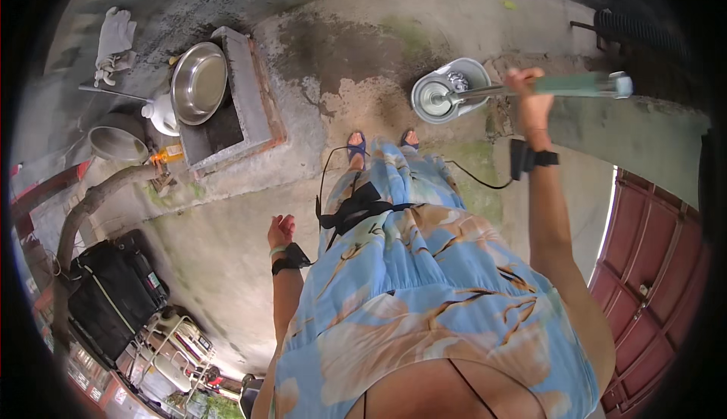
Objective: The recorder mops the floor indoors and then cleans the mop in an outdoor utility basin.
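Observation:
My right hand [531, 92] is closed around the handle of what looks like a spin mop [568, 85], with a green grip section and a pale cap at its outer end. The handle runs left into a grey mop bucket [481, 70] on the concrete ground. At its lower end, a round disc-like part [436, 101] sits inside the bucket; whether it is the mop head or the spin basket is unclear. My left hand [281, 230] hangs at my side, loosely curled, with nothing seen in it. Black straps with cables circle both wrists.
Left of my feet stands a concrete trough [244, 101] with a steel basin [199, 84] on its rim. Beside it are a metal pot [118, 139], an orange bottle [168, 153] and white gloves [115, 38]. A tree branch [85, 209], black case [116, 294] and red metal door [647, 265] flank me.

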`<action>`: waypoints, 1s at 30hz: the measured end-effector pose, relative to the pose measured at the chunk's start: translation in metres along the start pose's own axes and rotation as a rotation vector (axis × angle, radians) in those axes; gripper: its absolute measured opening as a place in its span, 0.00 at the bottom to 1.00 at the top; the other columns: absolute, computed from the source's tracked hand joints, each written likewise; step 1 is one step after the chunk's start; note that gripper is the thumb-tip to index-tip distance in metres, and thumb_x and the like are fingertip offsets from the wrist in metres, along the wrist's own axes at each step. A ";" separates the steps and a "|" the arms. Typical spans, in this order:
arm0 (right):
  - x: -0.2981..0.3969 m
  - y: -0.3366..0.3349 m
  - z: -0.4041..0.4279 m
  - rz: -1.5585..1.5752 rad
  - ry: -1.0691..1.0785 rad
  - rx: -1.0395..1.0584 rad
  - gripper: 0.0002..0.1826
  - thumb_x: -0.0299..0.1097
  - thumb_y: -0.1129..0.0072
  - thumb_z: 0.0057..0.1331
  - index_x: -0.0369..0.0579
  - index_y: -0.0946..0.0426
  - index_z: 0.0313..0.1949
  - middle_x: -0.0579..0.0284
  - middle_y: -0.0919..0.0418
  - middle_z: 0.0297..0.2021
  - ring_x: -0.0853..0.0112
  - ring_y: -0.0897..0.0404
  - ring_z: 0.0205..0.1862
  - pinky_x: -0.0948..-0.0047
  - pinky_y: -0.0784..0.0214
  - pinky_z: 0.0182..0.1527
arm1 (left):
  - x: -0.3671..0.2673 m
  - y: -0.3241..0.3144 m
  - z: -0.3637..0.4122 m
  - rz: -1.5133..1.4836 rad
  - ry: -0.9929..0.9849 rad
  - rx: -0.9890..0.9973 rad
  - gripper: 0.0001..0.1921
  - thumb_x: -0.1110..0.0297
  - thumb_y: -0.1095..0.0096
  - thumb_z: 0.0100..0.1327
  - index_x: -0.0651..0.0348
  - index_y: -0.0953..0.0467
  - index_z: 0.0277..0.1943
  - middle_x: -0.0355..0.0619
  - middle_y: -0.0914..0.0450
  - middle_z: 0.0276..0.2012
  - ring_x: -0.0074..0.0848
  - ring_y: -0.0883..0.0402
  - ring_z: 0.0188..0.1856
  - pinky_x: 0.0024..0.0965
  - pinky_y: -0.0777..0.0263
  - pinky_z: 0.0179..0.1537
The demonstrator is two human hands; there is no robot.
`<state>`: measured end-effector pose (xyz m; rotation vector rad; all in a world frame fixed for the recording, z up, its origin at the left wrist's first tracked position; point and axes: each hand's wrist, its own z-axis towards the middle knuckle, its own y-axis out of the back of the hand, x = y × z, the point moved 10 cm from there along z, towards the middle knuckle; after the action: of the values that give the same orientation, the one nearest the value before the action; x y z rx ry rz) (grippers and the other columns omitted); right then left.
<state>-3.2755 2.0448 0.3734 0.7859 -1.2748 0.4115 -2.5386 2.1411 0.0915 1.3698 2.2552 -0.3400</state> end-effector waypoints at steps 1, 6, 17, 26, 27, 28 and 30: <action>0.053 0.005 0.003 -0.285 0.012 -0.030 0.11 0.33 0.40 0.53 0.42 0.32 0.21 0.60 0.26 0.19 0.76 0.28 0.23 0.77 0.35 0.30 | 0.007 0.007 -0.001 0.008 0.023 -0.014 0.18 0.56 0.57 0.64 0.65 0.36 0.45 0.52 0.22 0.32 0.31 0.21 0.31 0.29 0.28 0.30; 0.221 0.064 0.014 -0.022 0.267 -0.109 0.09 0.30 0.50 0.58 0.40 0.30 0.22 0.58 0.27 0.18 0.73 0.28 0.23 0.77 0.37 0.32 | 0.015 0.012 0.001 0.030 0.068 -0.039 0.20 0.56 0.57 0.64 0.66 0.37 0.47 0.52 0.22 0.32 0.32 0.21 0.32 0.28 0.29 0.29; 0.042 0.001 0.016 -0.026 0.078 -0.118 0.08 0.25 0.44 0.54 0.43 0.34 0.21 0.61 0.28 0.17 0.77 0.28 0.21 0.78 0.35 0.27 | -0.026 -0.043 -0.014 0.058 -0.049 0.030 0.18 0.57 0.57 0.64 0.65 0.34 0.45 0.51 0.22 0.34 0.29 0.21 0.33 0.28 0.29 0.34; -0.022 -0.024 0.000 -0.016 -0.050 0.072 0.10 0.29 0.40 0.52 0.42 0.32 0.21 0.63 0.28 0.18 0.77 0.30 0.23 0.78 0.38 0.28 | -0.008 -0.013 -0.012 0.047 -0.025 -0.010 0.20 0.56 0.57 0.64 0.66 0.36 0.47 0.52 0.22 0.34 0.30 0.22 0.32 0.30 0.28 0.32; 0.016 -0.018 0.007 -0.047 0.003 0.083 0.10 0.30 0.41 0.53 0.42 0.32 0.21 0.63 0.28 0.18 0.77 0.30 0.23 0.78 0.37 0.29 | -0.002 -0.004 -0.010 0.047 -0.004 -0.021 0.20 0.56 0.58 0.64 0.66 0.37 0.48 0.52 0.22 0.34 0.31 0.21 0.32 0.30 0.28 0.31; 0.056 -0.011 0.012 -0.080 0.055 0.092 0.10 0.31 0.42 0.54 0.43 0.33 0.21 0.62 0.28 0.18 0.77 0.30 0.23 0.78 0.37 0.30 | 0.004 0.003 -0.007 0.050 0.019 -0.031 0.21 0.56 0.58 0.64 0.66 0.38 0.48 0.53 0.22 0.34 0.31 0.21 0.32 0.30 0.28 0.30; 0.144 0.018 0.015 -0.035 0.138 0.012 0.09 0.32 0.44 0.56 0.44 0.32 0.22 0.61 0.28 0.18 0.75 0.29 0.22 0.76 0.35 0.31 | 0.011 0.012 0.000 0.066 0.043 -0.021 0.21 0.56 0.58 0.64 0.67 0.38 0.49 0.53 0.22 0.34 0.32 0.21 0.32 0.30 0.28 0.30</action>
<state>-3.2587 2.0255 0.5171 0.7752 -1.1296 0.4381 -2.5316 2.1549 0.0860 1.4497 2.2354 -0.2659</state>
